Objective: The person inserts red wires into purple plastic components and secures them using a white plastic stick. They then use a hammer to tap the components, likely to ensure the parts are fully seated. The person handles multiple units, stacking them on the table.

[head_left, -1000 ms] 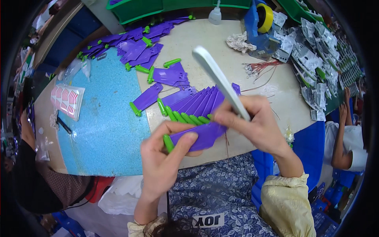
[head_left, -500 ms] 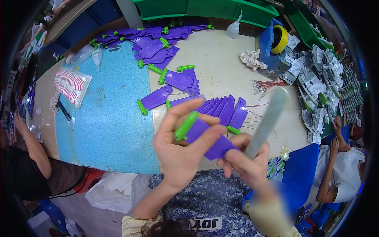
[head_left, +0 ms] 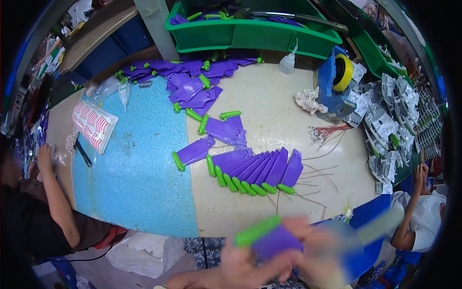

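Observation:
Low in the view, close to my body, my left hand (head_left: 243, 265) is closed round a flat purple plastic piece (head_left: 278, 243) with a green rounded end (head_left: 257, 231). Beside it, my right hand (head_left: 332, 255) is smeared by motion. A pale, round-ended flat strip (head_left: 382, 224) sticks out of it to the upper right; its exact kind is unclear. Where the two hands meet, the far end of the purple piece is hidden. On the table ahead, a fanned row of similar purple pieces (head_left: 255, 166) lies with green ends toward me, thin wires trailing from it.
More purple pieces are heaped at the back (head_left: 192, 89). A green bin (head_left: 255, 38) stands behind them. At right are a tape dispenser (head_left: 332, 96), crumpled tissue (head_left: 310, 100), red wires (head_left: 329, 131) and grey parts (head_left: 385, 123). A striped packet (head_left: 94, 126) lies left. People sit at both sides.
Both hands, with the purple piece and the pale strip, have come down and nearer my body. The view has tilted up, showing more of the green bin. The fanned row keeps its arrangement.

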